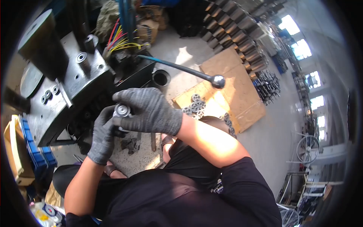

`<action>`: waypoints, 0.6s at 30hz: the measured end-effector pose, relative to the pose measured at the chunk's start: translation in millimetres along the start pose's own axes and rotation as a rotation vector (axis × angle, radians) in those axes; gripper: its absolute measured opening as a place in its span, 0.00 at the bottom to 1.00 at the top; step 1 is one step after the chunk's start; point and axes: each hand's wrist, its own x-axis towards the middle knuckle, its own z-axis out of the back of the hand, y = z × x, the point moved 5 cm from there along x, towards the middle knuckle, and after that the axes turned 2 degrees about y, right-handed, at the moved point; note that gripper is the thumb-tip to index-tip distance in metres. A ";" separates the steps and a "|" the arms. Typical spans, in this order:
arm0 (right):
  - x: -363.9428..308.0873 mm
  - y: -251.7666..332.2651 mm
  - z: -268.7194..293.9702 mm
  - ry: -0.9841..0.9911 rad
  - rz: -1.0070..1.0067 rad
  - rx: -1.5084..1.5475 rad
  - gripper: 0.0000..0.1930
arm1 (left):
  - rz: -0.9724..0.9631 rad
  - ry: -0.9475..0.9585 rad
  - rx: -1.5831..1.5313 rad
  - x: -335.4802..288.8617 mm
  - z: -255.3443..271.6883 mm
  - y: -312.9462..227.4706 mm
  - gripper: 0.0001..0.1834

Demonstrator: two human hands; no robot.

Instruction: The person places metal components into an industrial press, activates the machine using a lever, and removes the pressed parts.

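Both my hands wear grey knit gloves and meet in front of the machine's near edge. Between them is a small round metal part with a bearing-like face [122, 110]. My right hand [153, 111] reaches across from the right, its thumb and fingers closed around the part. From below, my left hand [101, 138] grips the same part, its fingers partly hidden behind it. Just beyond lies the machine's thick steel plate [81, 89]. Several small bearings [46, 97] rest on that plate, and another bearing [81, 57] sits atop a short post.
A long lever with a black ball knob [217, 81] juts out ahead right. Under it, flat cardboard [242, 102] carries several metal rings [195, 106]. Stacked metal tubes [234, 28] stand at the back. Blue bins [34, 145] are at the left, coloured wires [121, 39] beside the machine.
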 end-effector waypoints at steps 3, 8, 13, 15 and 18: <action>4.0 -17.1 63.3 -0.154 -0.004 0.191 0.43 | -0.041 0.174 -0.242 38.5 -48.8 -42.6 0.26; -42.5 -35.4 -0.9 -0.073 -0.030 1.067 0.38 | -0.101 0.262 -0.114 12.2 -50.0 -46.1 0.24; -73.5 -45.6 -47.8 -0.240 -0.456 1.539 0.08 | -0.357 0.187 0.364 12.7 -38.7 -97.7 0.31; -69.6 -59.8 -63.3 -0.010 -0.201 0.833 0.11 | -0.244 0.298 0.353 0.4 -55.5 -116.6 0.32; -59.3 -62.4 -71.8 -0.127 0.129 0.151 0.15 | -0.193 0.507 0.561 -14.3 -76.4 -133.3 0.30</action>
